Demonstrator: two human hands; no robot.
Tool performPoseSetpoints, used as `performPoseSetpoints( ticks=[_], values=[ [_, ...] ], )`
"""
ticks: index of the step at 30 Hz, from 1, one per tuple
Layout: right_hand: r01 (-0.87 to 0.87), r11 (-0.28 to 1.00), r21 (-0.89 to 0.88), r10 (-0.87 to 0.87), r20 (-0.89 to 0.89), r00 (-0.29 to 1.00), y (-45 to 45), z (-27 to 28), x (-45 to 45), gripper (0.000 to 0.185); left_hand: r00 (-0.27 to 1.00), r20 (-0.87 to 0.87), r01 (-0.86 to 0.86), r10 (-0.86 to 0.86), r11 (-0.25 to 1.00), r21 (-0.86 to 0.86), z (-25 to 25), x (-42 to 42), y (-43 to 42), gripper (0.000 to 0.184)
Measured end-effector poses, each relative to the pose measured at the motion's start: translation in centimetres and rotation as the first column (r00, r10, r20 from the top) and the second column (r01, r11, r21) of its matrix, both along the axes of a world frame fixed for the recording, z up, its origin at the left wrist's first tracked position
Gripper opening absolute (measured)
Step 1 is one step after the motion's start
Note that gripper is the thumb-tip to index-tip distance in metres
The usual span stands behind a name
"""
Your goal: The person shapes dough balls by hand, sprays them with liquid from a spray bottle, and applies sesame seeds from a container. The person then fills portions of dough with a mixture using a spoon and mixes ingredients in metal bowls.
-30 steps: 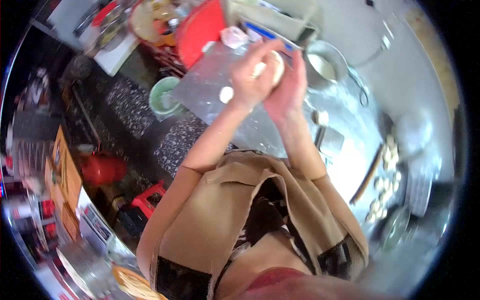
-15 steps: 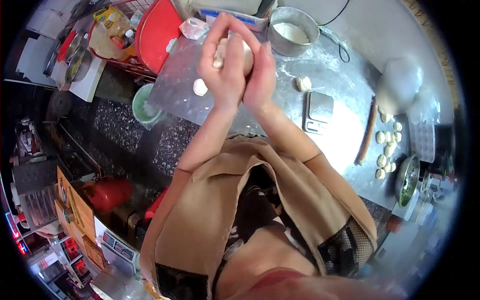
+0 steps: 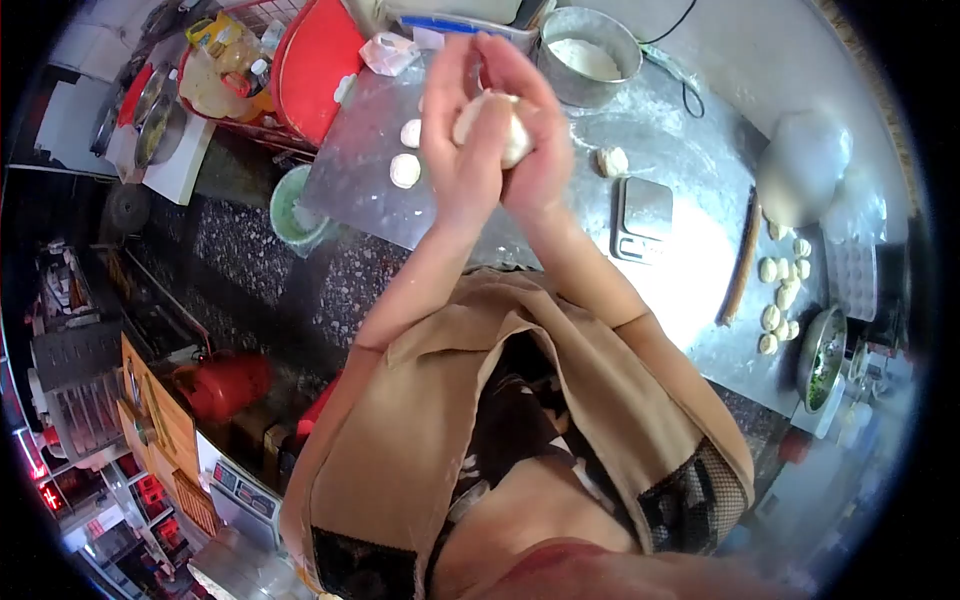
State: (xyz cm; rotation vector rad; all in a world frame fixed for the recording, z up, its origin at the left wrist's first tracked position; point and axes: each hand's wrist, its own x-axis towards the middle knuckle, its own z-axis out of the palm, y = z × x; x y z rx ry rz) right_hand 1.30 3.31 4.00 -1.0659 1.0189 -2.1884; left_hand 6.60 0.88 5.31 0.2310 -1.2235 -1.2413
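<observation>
A pale ball of dough (image 3: 517,141) is cupped between my two hands above the metal table. My left hand (image 3: 458,170) wraps its left side, with the thumb pressed across the front. On the other side, my right hand (image 3: 547,150) curves round the dough with its fingers pointing up and inward. Part of the ball is hidden behind the thumb and fingers. Left of my hands lie a round dough piece (image 3: 405,171) and another dough piece (image 3: 411,133). To the right, a dough lump (image 3: 612,162) rests near the kitchen scale (image 3: 646,212).
A metal pot (image 3: 588,92) with flour stands at the back. Along the right are a rolling pin (image 3: 740,265), several small dough pieces (image 3: 770,318), a white moulded tray (image 3: 853,275) and a bowl with chopped greens (image 3: 822,372). A green bucket (image 3: 290,215) stands beyond the table's left edge.
Both hands have shifted slightly right and turned round the dough, so more of the ball shows. A second dough piece has come into view on the left. The view has shifted slightly.
</observation>
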Motion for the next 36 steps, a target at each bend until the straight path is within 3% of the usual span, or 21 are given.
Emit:
performPoseSetpoints(
  ticks=[3, 5, 7, 9, 11, 12, 13, 15, 17, 19, 21, 22, 23, 26, 27, 29, 31, 33, 34, 35, 36],
  values=[
    [0.047, 0.995, -0.086, -0.062, -0.174, 0.983, -0.3, -0.3, 0.7, 0.054, 0.989, 0.146, -0.029, 0.004, 0.985, 0.170, -0.3, 0.4, -1.2, 0.033],
    [0.047, 0.988, -0.146, 0.024, 0.451, 0.892, -0.8, -0.5, 1.3, 0.060, 0.997, -0.043, 0.064, -0.058, 0.987, 0.146, -0.8, 0.3, -1.7, 0.034],
    [-0.083, 0.992, -0.095, 0.125, 0.655, 0.745, -0.5, -0.9, 0.5, 0.060, 1.000, 0.009, 0.026, -0.027, 0.993, 0.114, -1.9, 0.7, -2.2, 0.040],
    [-0.250, 0.963, 0.101, 0.117, 0.679, 0.724, -0.1, -1.8, 0.7, 0.057, 0.916, 0.290, -0.056, 0.278, 0.803, -0.593, -2.9, 1.0, -2.9, 0.045],
    [-0.274, 0.954, 0.121, 0.124, 0.673, 0.729, 0.1, -1.4, 0.2, 0.054, 0.890, 0.357, -0.063, 0.284, 0.851, -0.521, -3.2, 0.7, -1.9, 0.043],
    [-0.228, 0.973, -0.022, 0.190, 0.629, 0.754, -0.1, -1.2, 0.0, 0.051, 0.997, 0.071, 0.018, -0.007, 0.988, -0.154, -3.5, 0.4, -1.4, 0.042],
    [-0.183, 0.968, -0.169, 0.248, 0.575, 0.780, -0.3, -1.3, -0.1, 0.048, 0.935, -0.311, 0.234, -0.172, 0.956, 0.177, -3.6, 0.4, -1.0, 0.043],
    [-0.127, 0.985, -0.115, 0.163, 0.404, 0.900, -0.4, -1.9, -0.4, 0.049, 0.891, -0.414, 0.348, -0.187, 0.867, 0.356, -3.6, 0.9, -0.8, 0.046],
    [0.057, 0.998, -0.017, -0.060, -0.301, 0.952, -0.5, -3.1, -0.1, 0.050, 0.969, -0.128, 0.248, -0.213, 0.856, 0.453, -3.2, 0.6, -0.9, 0.044],
    [0.057, 0.997, -0.051, -0.067, -0.228, 0.971, -0.9, -3.7, 0.8, 0.048, 0.971, -0.156, 0.239, -0.184, 0.819, 0.522, -4.0, 0.8, -1.8, 0.042],
    [0.125, 0.991, 0.056, -0.137, 0.366, 0.921, -1.0, -5.8, 2.1, 0.047, 0.967, -0.174, 0.253, -0.188, 0.803, 0.539, -5.8, 1.2, -1.9, 0.046],
    [0.022, 0.991, 0.134, -0.080, 0.445, 0.892, -0.5, -7.1, 2.6, 0.047, 0.980, -0.143, 0.195, -0.136, 0.788, 0.584, -7.3, 1.4, -1.5, 0.050],
    [0.080, 0.965, 0.249, -0.139, 0.231, 0.963, -0.1, -9.4, 3.1, 0.043, 0.986, 0.041, 0.108, -0.161, 0.807, 0.580, -8.7, 2.1, -1.1, 0.049],
    [0.137, 0.856, 0.499, -0.207, 0.086, 0.975, -0.1, -12.6, 4.7, 0.033, 0.965, 0.255, -0.062, -0.056, 0.900, 0.432, -15.6, 3.4, -1.6, 0.045],
    [0.024, 0.830, 0.557, -0.152, 0.186, 0.971, -0.8, -14.8, 5.2, 0.029, 0.963, 0.262, -0.073, -0.055, 0.889, 0.453, -16.5, 4.6, -1.9, 0.045],
    [-0.174, 0.790, 0.588, -0.071, 0.369, 0.927, -2.9, -19.3, 6.0, 0.020, 0.947, 0.219, -0.032, -0.235, 0.612, 0.790, -17.9, 7.8, -3.2, 0.052],
    [-0.377, 0.703, 0.603, -0.023, 0.549, 0.836, -5.2, -20.9, 6.9, 0.019, 0.966, 0.257, -0.187, -0.039, 0.579, 0.793, -25.3, 12.0, -4.2, 0.062],
    [-0.347, 0.615, 0.708, -0.001, 0.440, 0.898, -6.2, -24.3, 7.1, 0.017, 0.764, 0.634, -0.556, 0.121, 0.622, 0.551, -27.5, 17.9, -4.5, 0.053],
    [-0.019, 0.656, 0.755, 0.188, -0.139, 0.972, -6.5, -25.8, 7.3, 0.017, 0.793, 0.592, -0.583, 0.144, 0.458, 0.670, -26.8, 19.9, -4.8, 0.048],
    [0.258, 0.750, 0.610, 0.308, -0.666, 0.679, -6.4, -26.8, 7.5, 0.017, 0.815, 0.551, -0.580, 0.180, 0.279, 0.766, -26.0, 21.4, -5.1, 0.044],
    [0.246, 0.735, 0.631, 0.438, -0.720, 0.539, -6.2, -27.1, 7.8, 0.025, 0.790, 0.593, -0.612, 0.155, 0.247, 0.751, -26.8, 23.1, -4.9, 0.040]
  ],
)
